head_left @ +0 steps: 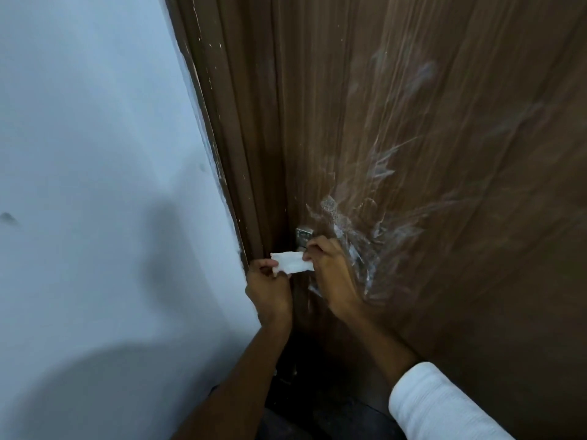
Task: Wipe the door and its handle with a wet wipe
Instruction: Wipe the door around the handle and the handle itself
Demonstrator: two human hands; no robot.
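A brown wooden door (428,154) fills the right half of the view, streaked with whitish smears around the lock. A small white wet wipe (290,262) is stretched between my two hands just below the metal handle plate (304,235). My left hand (266,285) pinches the wipe's left end. My right hand (330,271) pinches its right end and covers most of the handle, so only the plate's top shows.
The brown door frame (235,138) runs down beside the door, with white paint flecks on it. A pale wall (95,185) takes up the left side. A white rolled sleeve (444,404) covers my right forearm. The floor below is dark.
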